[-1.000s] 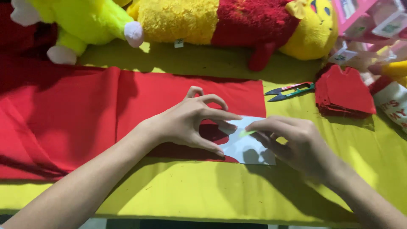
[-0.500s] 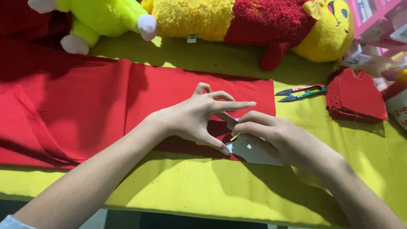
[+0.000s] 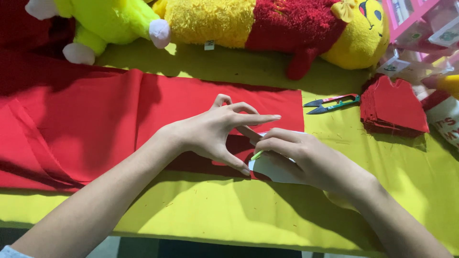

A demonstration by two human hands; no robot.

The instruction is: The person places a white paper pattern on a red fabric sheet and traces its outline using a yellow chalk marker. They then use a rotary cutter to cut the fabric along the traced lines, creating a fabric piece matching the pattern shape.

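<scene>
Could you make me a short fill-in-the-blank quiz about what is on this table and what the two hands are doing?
1. The left hand presses down on a long piece of ____ cloth.
2. The right hand rests on a white paper template and pinches a thin ____ marker.
3. The snips lie between the cloth and a stack of cut red ____.

Missing words: red; green; pieces
</scene>
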